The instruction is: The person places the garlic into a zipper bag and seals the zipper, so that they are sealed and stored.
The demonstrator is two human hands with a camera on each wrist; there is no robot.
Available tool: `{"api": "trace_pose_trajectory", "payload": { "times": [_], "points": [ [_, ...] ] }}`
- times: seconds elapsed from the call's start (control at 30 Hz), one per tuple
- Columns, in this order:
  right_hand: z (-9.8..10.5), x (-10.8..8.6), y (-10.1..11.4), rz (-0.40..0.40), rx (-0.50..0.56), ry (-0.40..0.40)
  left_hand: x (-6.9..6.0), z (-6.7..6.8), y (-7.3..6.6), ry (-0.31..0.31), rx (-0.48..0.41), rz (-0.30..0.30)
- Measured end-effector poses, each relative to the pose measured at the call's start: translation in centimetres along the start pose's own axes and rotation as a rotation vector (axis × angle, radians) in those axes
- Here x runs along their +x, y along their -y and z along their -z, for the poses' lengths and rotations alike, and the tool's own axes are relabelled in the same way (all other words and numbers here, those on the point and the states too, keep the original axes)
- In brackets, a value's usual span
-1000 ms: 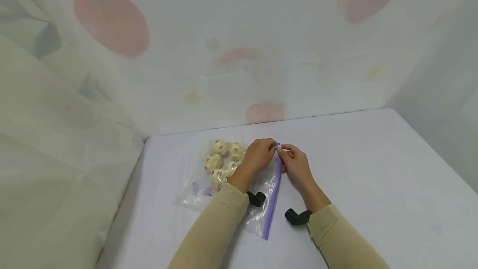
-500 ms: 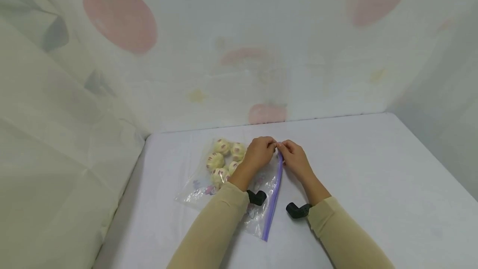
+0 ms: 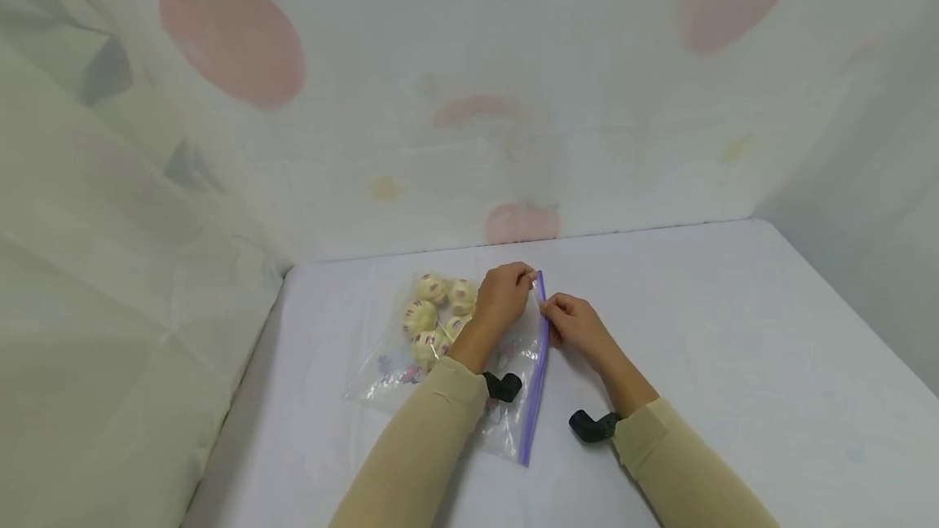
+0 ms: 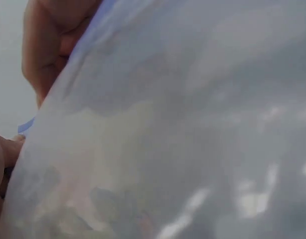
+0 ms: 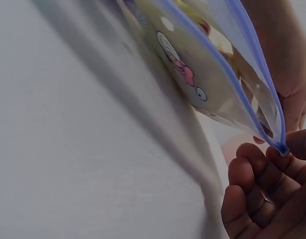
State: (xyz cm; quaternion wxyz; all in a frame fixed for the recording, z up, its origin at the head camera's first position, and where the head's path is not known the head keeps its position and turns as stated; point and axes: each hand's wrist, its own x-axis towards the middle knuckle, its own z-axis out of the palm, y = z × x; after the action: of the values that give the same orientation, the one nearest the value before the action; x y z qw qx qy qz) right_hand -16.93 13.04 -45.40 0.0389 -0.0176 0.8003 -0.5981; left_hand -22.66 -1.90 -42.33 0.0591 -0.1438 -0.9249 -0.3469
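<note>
A clear zip bag (image 3: 513, 430) with a purple zip strip (image 3: 534, 406) lies flat, its strip on the right side. Several pale yellow round pieces (image 3: 420, 317) with purplish marks are inside; their kind is unclear. My left hand (image 3: 504, 293) reaches over the bag and pinches its edge near the far corner. Just nearer, my right hand (image 3: 575, 324) pinches the strip between thumb and finger. In the right wrist view, the two blue-purple strips (image 5: 232, 74) stand apart and meet at my right fingertips (image 5: 241, 172). Bag film (image 4: 168, 124) fills most of the left wrist view.
The bag lies on a white-covered table (image 3: 734, 365). A pale curtain (image 3: 367, 63) with faded fruit prints hangs behind, and another cloth (image 3: 132, 308) hangs at the left. Black wrist mounts (image 3: 592, 427) sit by both cuffs.
My right hand has slid from the far corner toward me along the strip, so the strip's far end now shows. My left hand has shifted slightly away and left.
</note>
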Motion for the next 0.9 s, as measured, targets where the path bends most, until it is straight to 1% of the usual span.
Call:
{"api": "trace_pose_trajectory", "payload": {
  "times": [0.17,0.27,0.37,0.43,0.5,0.63,0.77,0.83,0.9],
  "points": [
    [-0.3,-1.3,-0.2,0.008,-0.044,0.086,0.2,0.4,0.5,-0.026,-0.051,0.027],
    [-0.4,-2.0,-0.3,0.017,-0.056,0.146,0.4,0.8,0.7,-0.068,-0.069,0.054],
    [-0.5,-2.6,-0.3,0.011,-0.070,0.195,0.5,1.2,0.9,-0.120,-0.092,0.078],
    [-0.5,-3.0,-0.3,0.010,-0.088,0.222,0.6,1.5,1.0,-0.143,-0.108,0.086],
    [-0.6,-3.3,-0.2,0.014,-0.104,0.236,0.7,1.7,1.0,-0.154,-0.129,0.093],
    [-0.7,-3.6,-0.4,0.029,-0.119,0.240,0.7,1.9,1.0,-0.152,-0.164,0.108],
    [-0.9,-3.6,-0.7,0.026,-0.123,0.225,0.6,1.9,1.1,-0.120,-0.175,0.112],
    [-1.1,-3.6,-0.9,0.029,-0.127,0.214,0.5,1.8,1.1,-0.105,-0.166,0.099],
    [-1.2,-3.5,-1.0,0.032,-0.126,0.200,0.4,1.9,1.1,-0.098,-0.147,0.069]
  ]
}}
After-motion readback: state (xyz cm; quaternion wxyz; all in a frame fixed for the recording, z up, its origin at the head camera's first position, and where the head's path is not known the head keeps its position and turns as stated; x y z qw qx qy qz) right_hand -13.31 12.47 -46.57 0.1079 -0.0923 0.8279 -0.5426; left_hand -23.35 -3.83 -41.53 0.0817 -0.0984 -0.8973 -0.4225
